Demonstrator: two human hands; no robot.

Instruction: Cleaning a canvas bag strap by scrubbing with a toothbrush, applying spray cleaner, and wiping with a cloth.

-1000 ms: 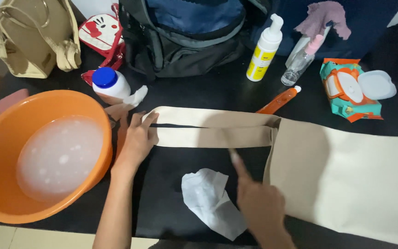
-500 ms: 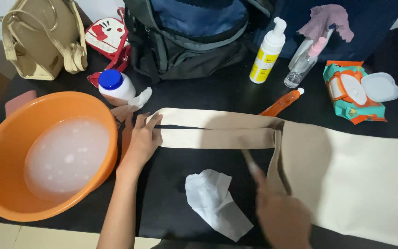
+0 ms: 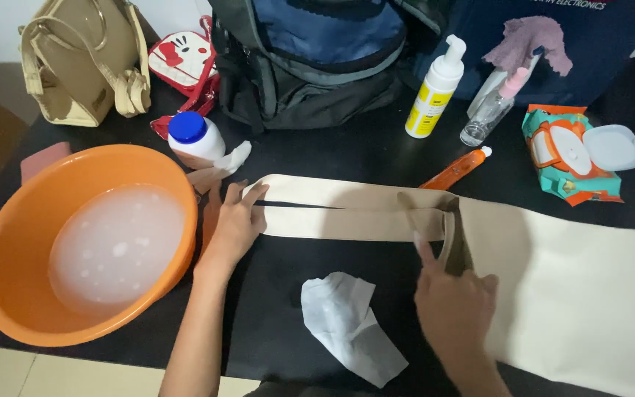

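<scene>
A cream canvas tote bag (image 3: 582, 279) lies flat on the black table, its two long straps (image 3: 339, 209) stretched to the left. My left hand (image 3: 235, 224) lies flat on the far ends of the straps, pressing them down. Close to where the straps join the bag, my right hand (image 3: 453, 305) has its index finger extended onto the edge of the bag's mouth. It grips nothing that I can see. A crumpled white wipe (image 3: 347, 323) lies between my two forearms.
An orange basin (image 3: 9, 250) of soapy water stands at left. Behind it are a blue-capped white bottle (image 3: 194, 140), a beige handbag (image 3: 86, 62), a small red pouch (image 3: 184, 62) and a dark backpack (image 3: 317, 59). A foam pump bottle (image 3: 435, 92), spray bottle (image 3: 488, 110), orange tube (image 3: 456, 169) and wipes pack (image 3: 571, 151) sit behind the tote.
My right hand has moved right along the straps to the bag's mouth. My left hand stays pressed on the strap ends. The view has shifted slightly.
</scene>
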